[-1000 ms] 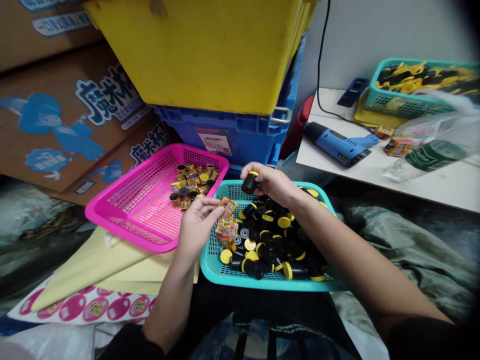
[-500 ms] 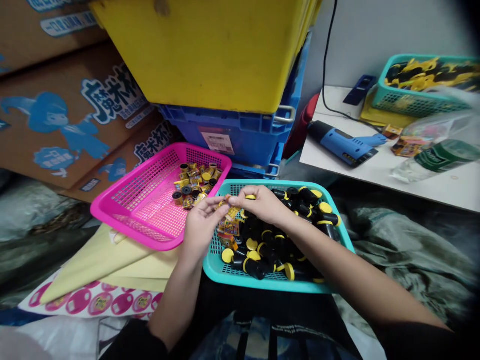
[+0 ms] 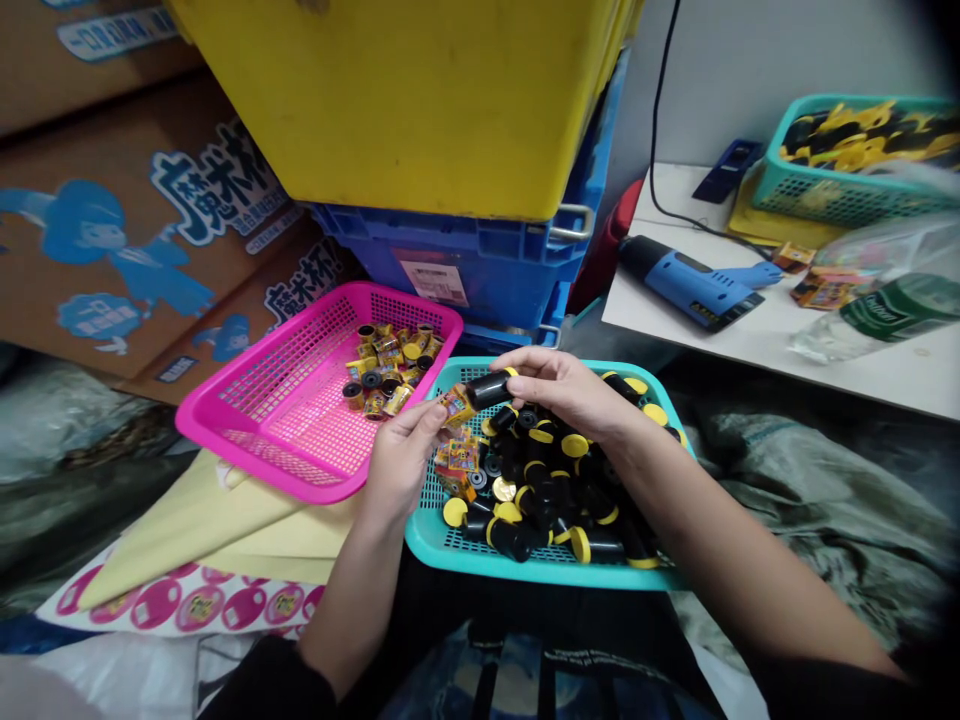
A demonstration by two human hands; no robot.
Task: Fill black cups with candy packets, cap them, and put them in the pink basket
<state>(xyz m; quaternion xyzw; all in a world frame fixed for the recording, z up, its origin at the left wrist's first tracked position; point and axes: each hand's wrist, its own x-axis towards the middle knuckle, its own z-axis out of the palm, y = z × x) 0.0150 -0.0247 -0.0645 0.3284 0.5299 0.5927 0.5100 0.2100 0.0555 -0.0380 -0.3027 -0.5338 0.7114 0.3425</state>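
My left hand pinches a printed orange-and-yellow shrink sleeve between thumb and fingers. Against the sleeve's right end lies a black canister with a yellow cap, its capped end gripped by my right hand. Whether the canister's tip sits inside the sleeve I cannot tell. Both hands are above a turquoise basket with many loose black canisters and a small pile of printed sleeves at its left. A pink basket to the left holds several canisters wrapped in printed film.
A blue heat gun lies on the white table at right, near a plastic bottle and another turquoise basket. Behind are stacked yellow and blue crates, with cardboard boxes at left.
My right hand has picked up a black canister and brought it to the sleeve in my left hand. Earlier, both hands' fingertips met at the sleeve.
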